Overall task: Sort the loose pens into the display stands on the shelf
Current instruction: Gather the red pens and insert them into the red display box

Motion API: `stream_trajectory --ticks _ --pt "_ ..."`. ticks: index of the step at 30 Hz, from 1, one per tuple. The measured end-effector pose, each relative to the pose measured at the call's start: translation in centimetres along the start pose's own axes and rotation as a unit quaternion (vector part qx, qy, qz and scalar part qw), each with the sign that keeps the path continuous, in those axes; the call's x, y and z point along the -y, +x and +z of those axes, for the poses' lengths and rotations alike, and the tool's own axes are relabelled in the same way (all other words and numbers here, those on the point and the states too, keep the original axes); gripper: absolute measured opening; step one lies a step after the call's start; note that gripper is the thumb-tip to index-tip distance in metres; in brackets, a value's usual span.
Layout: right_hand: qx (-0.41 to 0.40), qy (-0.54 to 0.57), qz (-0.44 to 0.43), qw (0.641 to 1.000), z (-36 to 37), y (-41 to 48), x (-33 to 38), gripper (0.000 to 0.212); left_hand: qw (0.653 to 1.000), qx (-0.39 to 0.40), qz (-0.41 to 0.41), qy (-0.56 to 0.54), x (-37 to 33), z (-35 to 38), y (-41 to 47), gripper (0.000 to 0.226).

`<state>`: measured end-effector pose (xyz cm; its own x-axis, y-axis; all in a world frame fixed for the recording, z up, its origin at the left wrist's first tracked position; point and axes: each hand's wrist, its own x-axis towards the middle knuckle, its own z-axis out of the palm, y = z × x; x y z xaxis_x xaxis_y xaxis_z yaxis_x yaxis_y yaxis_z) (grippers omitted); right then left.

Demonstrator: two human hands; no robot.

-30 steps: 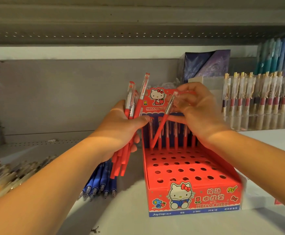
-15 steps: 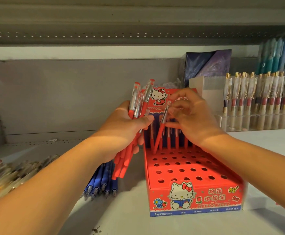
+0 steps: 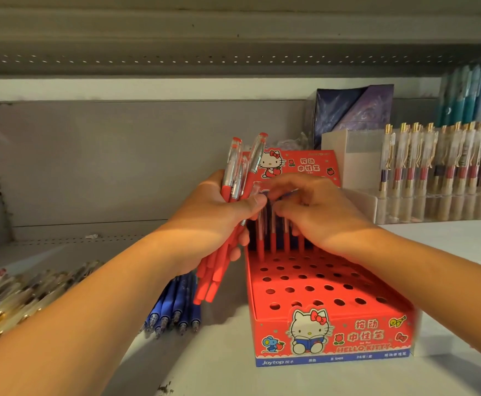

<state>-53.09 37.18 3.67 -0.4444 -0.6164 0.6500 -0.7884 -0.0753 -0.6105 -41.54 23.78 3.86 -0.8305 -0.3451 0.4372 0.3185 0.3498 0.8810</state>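
gripping a bundle of red pens (image 3: 235, 170) nearly upright, the left hand (image 3: 216, 215) curls tight round their barrels just left of the red display stand (image 3: 313, 284). the right hand (image 3: 322, 218) bends its fingers over the stand's back-row pens (image 3: 273, 238) (blurred; a pinch cannot be told). blue pens (image 3: 176, 307) lie on the shelf (image 3: 227, 364).

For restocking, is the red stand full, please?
Mostly empty: the red stand holds pens only along its back; other holes are bare.
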Motion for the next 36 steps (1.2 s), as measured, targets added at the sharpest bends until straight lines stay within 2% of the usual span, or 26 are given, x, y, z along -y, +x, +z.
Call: stream_trajectory --ticks 2,4,13,21,23,25,28,30,33,36 --pt "-0.02 0.149 0.031 0.988 -0.2 0.2 0.6 0.03 1.0 0.018 0.004 0.015 -0.1 0.1 -0.2 0.013" --pt "-0.01 0.234 0.044 0.971 -0.4 0.1 1.0 0.021 0.999 0.035 0.005 0.021 -0.1 0.2 -0.3 0.013" --pt "0.012 0.33 0.102 0.938 -0.3 -0.3 1.1 0.019 0.997 0.073 -0.014 0.001 -0.4 0.4 -0.7 0.014" --pt "-0.029 0.364 0.095 0.926 -0.1 -0.1 1.2 0.021 0.998 0.053 -0.017 0.02 -0.3 0.0 -0.4 0.011" --pt "-0.011 0.339 0.099 0.935 0.1 -0.2 1.1 0.017 0.998 0.051 -0.011 0.029 -0.2 0.0 -0.4 0.009" --pt "0.01 0.291 0.111 0.95 0.2 -0.4 1.1 0.022 0.998 0.047 -0.013 0.036 -0.2 0.0 -0.3 0.008" --pt "0.001 0.292 0.125 0.948 0.0 -0.5 1.2 0.02 0.999 0.024 -0.016 0.028 -0.2 0.2 -0.3 0.005" --pt "-0.03 0.318 0.127 0.939 -0.2 -0.3 1.4 0.024 1.0 -0.002 -0.018 0.002 -0.3 0.3 -0.2 0.005" --pt "-0.131 0.336 0.121 0.925 -0.9 0.4 1.4 0.036 0.999 -0.049 -0.016 -0.017 -0.4 0.0 0.2 0.01" --pt "-0.18 0.287 0.103 0.935 -1.9 0.7 1.3 0.028 0.997 -0.077 -0.007 -0.002 -0.3 -0.2 0.3 0.01"
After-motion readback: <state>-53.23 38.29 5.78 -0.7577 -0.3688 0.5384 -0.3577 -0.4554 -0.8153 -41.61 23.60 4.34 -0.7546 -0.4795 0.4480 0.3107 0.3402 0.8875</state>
